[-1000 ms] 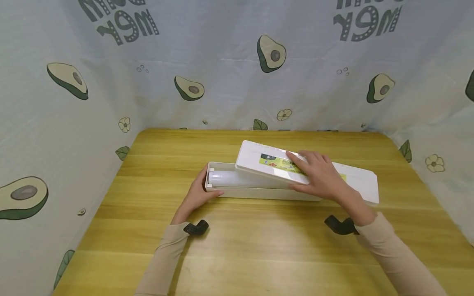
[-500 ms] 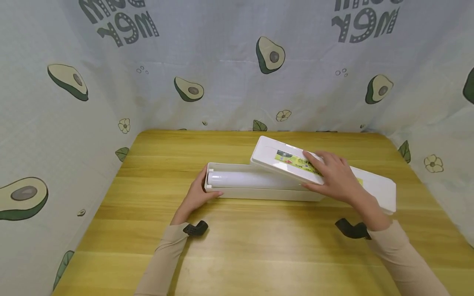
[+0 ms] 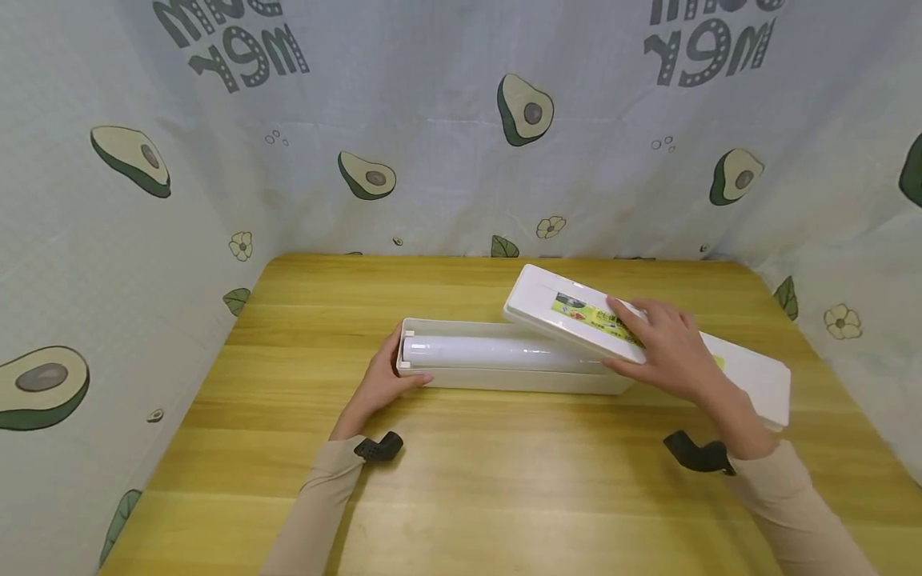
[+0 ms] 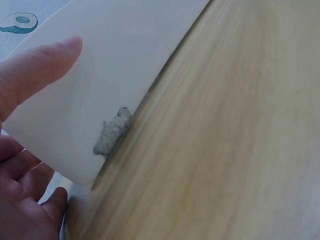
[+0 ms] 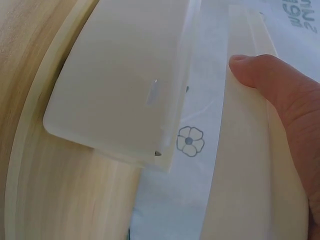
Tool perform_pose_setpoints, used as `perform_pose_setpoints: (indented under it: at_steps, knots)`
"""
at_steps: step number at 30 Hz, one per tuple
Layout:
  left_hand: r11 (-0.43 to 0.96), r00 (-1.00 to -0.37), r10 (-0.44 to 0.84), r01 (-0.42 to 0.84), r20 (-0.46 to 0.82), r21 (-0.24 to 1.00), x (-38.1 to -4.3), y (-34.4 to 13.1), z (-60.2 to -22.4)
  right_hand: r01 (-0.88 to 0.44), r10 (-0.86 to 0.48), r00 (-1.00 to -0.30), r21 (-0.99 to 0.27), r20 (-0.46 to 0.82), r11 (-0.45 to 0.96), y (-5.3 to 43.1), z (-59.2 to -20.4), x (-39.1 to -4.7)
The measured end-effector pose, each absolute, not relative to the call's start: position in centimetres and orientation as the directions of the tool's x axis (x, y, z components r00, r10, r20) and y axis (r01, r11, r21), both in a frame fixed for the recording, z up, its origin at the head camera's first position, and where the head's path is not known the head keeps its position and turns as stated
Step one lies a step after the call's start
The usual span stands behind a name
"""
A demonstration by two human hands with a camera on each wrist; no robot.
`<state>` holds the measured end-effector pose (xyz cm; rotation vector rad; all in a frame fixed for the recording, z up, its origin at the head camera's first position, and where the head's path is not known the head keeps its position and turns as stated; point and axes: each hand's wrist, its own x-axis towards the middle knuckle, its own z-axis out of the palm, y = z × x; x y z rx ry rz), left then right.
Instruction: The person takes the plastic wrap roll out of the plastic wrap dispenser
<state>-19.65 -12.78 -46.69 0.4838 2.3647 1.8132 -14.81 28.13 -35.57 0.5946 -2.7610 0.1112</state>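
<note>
A long white cling film box [image 3: 504, 382] lies on the table with a white roll [image 3: 468, 352] inside. My left hand [image 3: 378, 384] grips its left end, thumb on the front wall and fingers round the end. In the left wrist view that thumb [image 4: 45, 70] presses the wall beside a grey smudge [image 4: 112, 132]. My right hand [image 3: 673, 352] holds the white lid [image 3: 752, 384] across its width, raised and slanted over the box's right part. Its yellow-green label [image 3: 594, 318] is partly covered by the fingers. The right wrist view has the thumb [image 5: 265, 75] along the lid's side, apart from the box end [image 5: 115, 75].
The wooden table [image 3: 461, 480] stretches in front of and behind the box. An avocado-print curtain [image 3: 432, 96] hangs along the back and both sides. Black wrist mounts [image 3: 382, 446] stick out from both beige sleeves.
My right hand has moved the lid to the right, tilting it further from the box's line and baring more of the roll. The left hand and box have stayed in place.
</note>
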Motion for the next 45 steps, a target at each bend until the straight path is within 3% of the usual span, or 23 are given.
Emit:
perform_pose_setpoints:
  at_steps: [45]
  knots:
    - [0.256, -0.946, 0.317, 0.16, 0.073, 0.953, -19.4, -12.6, -46.5, -0.215, -0.189, -0.947, -0.077, 0.259, 0.973, 32.8, -36.6, -13.3]
